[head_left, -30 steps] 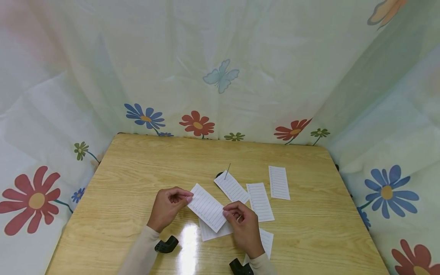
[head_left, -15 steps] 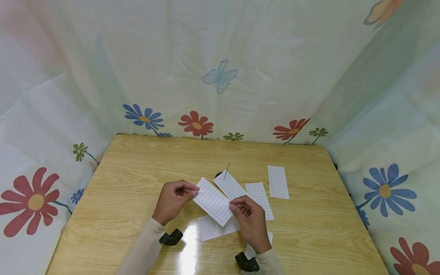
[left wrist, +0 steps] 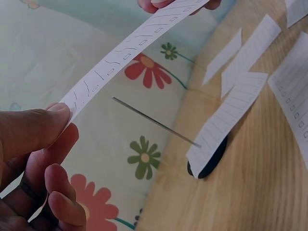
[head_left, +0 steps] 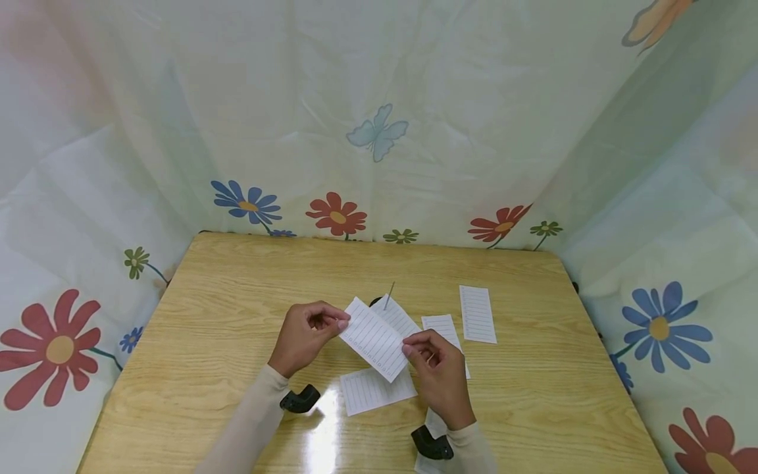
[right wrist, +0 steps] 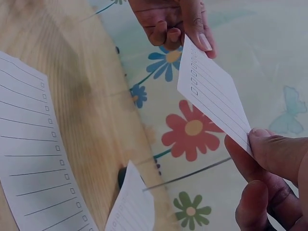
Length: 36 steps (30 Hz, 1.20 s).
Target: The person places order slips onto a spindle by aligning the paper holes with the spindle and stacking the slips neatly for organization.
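Note:
A white lined checklist sheet (head_left: pixel 374 341) with small checkboxes is stretched between both hands above the table. My left hand (head_left: pixel 303 337) pinches its left end between thumb and fingers. At the opposite end, my right hand (head_left: pixel 441 374) pinches the lower right corner. Just beyond the held sheet stands a thin metal paper spike (left wrist: pixel 154 120) on a round black base (left wrist: pixel 215 161). Another checklist sheet (left wrist: pixel 231 110) is pierced by the spike and lies low over the base. In the head view, the held sheet partly covers that pierced one.
Loose checklist sheets lie around: one at the far right (head_left: pixel 478 315), one partly behind my right hand (head_left: pixel 440 324), one below the held sheet (head_left: pixel 373 393), and one under my right wrist (head_left: pixel 435 423). A flowered curtain (head_left: pixel 266 118) borders the wooden table (head_left: pixel 237 276).
Both hands have carried the held sheet forward and to the right, closer to the spike. It now overlaps the pierced sheet in the head view. More of the sheet below has come into sight.

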Each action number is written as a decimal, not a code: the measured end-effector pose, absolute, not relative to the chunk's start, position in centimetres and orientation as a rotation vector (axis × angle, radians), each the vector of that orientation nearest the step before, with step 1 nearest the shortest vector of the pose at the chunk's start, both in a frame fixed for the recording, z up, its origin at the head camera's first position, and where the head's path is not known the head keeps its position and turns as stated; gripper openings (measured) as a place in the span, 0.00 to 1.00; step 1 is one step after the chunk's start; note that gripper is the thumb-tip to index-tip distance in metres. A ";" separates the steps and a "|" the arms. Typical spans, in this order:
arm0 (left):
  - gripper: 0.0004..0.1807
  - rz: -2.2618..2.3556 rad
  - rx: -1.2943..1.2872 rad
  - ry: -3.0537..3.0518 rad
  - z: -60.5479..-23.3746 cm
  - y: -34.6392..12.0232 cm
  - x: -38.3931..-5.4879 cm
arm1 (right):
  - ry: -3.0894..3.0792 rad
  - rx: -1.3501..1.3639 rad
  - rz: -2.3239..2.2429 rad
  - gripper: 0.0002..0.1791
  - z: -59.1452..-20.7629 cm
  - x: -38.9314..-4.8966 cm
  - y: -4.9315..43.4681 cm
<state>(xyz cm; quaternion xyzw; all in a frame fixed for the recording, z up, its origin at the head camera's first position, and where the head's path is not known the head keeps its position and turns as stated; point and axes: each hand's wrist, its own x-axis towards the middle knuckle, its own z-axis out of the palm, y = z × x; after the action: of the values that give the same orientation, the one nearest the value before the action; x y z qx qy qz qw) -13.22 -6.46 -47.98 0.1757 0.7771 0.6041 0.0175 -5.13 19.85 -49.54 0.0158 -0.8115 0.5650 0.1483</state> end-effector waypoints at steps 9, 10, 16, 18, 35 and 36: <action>0.02 1.869 0.602 2.405 -47.2 -6.0 -14.1 | -2.314 0.011 1.632 0.06 -49.0 -5.4 20.2; 0.02 1.868 0.603 2.402 -47.1 -5.9 -14.2 | -2.314 0.007 1.630 0.07 -48.9 -5.5 20.3; 0.02 1.873 0.604 2.382 -46.8 -5.4 -14.7 | -2.305 0.004 1.610 0.06 -48.7 -5.7 20.7; 0.02 1.877 0.607 2.374 -46.8 -5.3 -14.9 | -2.300 0.007 1.612 0.05 -48.5 -5.7 20.8; 0.02 1.845 0.618 2.375 -45.9 -4.1 -16.3 | -2.254 0.026 1.614 0.06 -47.7 -6.5 21.8; 0.02 1.842 0.620 2.375 -45.9 -4.0 -16.4 | -2.251 0.026 1.614 0.06 -47.6 -6.5 21.8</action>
<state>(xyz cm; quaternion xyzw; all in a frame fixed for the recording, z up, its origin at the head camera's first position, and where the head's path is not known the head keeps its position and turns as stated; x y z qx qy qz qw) -16.40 -3.95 -45.87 0.2019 0.7734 0.5998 0.0364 -6.54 21.83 -47.62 0.0093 -0.7986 0.5728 0.1848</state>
